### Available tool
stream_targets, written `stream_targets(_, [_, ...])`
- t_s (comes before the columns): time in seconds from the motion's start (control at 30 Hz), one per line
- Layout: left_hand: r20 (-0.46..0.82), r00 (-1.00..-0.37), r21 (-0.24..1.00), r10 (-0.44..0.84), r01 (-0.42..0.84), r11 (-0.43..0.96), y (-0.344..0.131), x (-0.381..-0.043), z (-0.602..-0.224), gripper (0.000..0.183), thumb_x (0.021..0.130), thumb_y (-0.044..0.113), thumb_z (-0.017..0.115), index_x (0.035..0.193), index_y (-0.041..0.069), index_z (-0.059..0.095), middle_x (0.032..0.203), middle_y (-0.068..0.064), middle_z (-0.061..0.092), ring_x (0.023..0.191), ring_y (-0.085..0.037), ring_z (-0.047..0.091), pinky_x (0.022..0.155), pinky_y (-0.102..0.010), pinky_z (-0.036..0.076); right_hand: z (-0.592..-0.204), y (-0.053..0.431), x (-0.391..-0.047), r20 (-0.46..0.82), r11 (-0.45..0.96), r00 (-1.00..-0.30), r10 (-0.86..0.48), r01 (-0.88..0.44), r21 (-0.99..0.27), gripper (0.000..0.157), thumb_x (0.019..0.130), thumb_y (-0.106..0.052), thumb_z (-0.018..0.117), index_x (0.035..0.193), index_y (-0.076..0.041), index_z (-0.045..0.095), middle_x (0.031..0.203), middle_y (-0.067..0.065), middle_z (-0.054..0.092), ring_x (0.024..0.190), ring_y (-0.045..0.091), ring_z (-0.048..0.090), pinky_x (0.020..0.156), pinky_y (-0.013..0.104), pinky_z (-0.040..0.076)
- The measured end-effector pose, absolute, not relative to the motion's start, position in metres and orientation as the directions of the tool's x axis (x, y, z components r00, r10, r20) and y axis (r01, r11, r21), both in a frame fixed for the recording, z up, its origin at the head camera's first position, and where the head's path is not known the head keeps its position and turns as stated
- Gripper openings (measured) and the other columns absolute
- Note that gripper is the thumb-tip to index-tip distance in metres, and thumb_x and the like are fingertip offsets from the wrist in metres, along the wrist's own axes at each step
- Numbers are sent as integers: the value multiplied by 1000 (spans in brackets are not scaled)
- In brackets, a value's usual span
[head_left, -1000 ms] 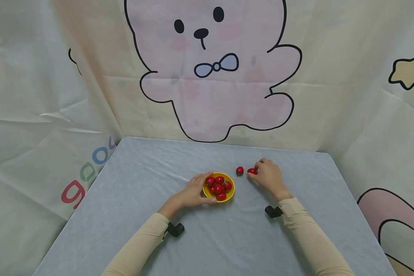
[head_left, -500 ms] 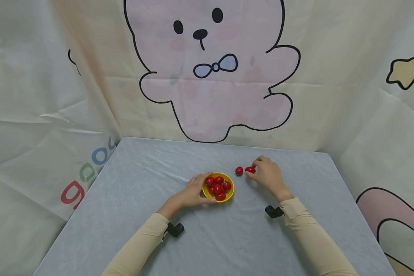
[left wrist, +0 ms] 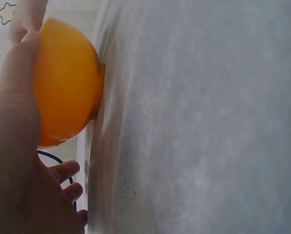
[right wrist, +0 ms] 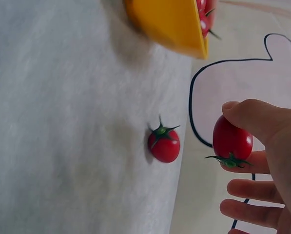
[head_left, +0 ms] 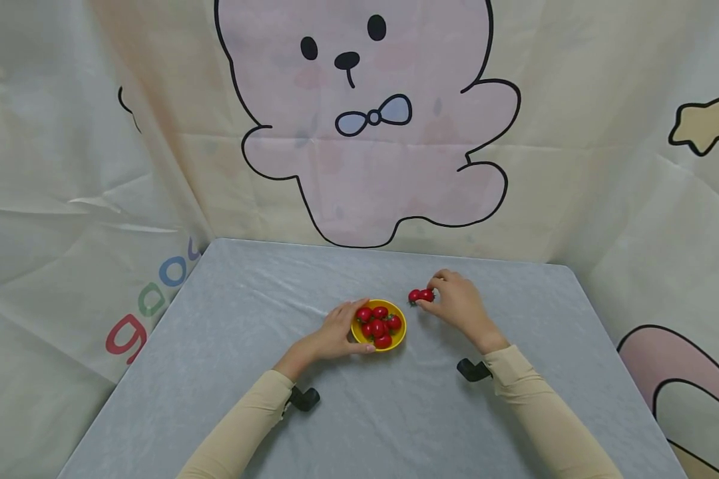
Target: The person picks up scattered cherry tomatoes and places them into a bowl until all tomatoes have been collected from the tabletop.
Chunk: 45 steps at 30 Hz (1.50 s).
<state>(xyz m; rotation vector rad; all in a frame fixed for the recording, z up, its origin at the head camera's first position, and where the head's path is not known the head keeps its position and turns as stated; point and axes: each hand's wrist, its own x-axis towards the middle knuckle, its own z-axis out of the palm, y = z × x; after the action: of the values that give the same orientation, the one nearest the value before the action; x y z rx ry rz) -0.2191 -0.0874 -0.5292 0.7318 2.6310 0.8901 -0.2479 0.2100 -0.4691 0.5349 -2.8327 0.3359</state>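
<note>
A small yellow bowl (head_left: pixel 403 336) holding several red cherry tomatoes (head_left: pixel 378 327) stands mid-table. My left hand (head_left: pixel 332 336) grips its left side, thumb at the near rim and fingers at the far rim. In the left wrist view, the bowl's outer wall (left wrist: pixel 69 87) lies against that hand. My right hand (head_left: pixel 460 305) pinches one cherry tomato (right wrist: pixel 231 141) between thumb and index finger, lifted off the cloth, its green calyx showing. Beside it, a loose cherry tomato (right wrist: pixel 164 147) rests on the table, right of the bowl and behind it.
A pale grey-blue cloth (head_left: pixel 359 419) covers the table. Behind it hangs a curtain (head_left: pixel 389 179) printed with a bear, and more printed fabric stands at both sides. A black camera mount sits on each wrist (head_left: pixel 304 399).
My right hand has moved left with the cherry tomato, raising it from the table, and now it is over by the loose one. The left hand and bowl have stayed put.
</note>
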Motion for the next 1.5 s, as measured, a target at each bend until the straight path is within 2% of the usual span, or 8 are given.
stream_targets(0.57, [-97,-839,630,535,364,686,-88,-218,-528,103,82,65,68,159,29,11,164,-5,24,152,-35,18,126,-55,12,-453,190,-231,237,877,-880,-411,-453,-161,38,80,-46,80,100,-14,76,116,11,67,103,29,63,86,47,58])
stream_targets(0.83, [-64,-836,616,544,396,681,-88,-220,-531,103,82,63,69,159,23,13,162,-9,28,149,-37,23,124,-55,16,-451,180,-223,220,848,-860,-461,-500,-177,32,79,-45,80,94,-18,74,120,8,67,110,28,63,93,48,56])
stream_targets(1.07, [-71,-839,620,540,387,683,-87,-219,-532,103,81,65,68,159,25,13,162,-8,29,149,-37,24,124,-55,16,-455,172,-218,215,825,-830,-514,-547,-142,36,78,-48,81,97,-18,74,120,9,67,110,28,63,93,49,56])
stream_targets(1.5, [-80,-842,615,533,379,691,-86,-220,-532,103,82,65,68,159,26,13,163,-8,27,151,-39,21,125,-56,14,-462,166,-210,229,784,-795,-562,-600,-159,36,78,-45,82,98,-16,74,119,8,67,104,26,65,90,48,56])
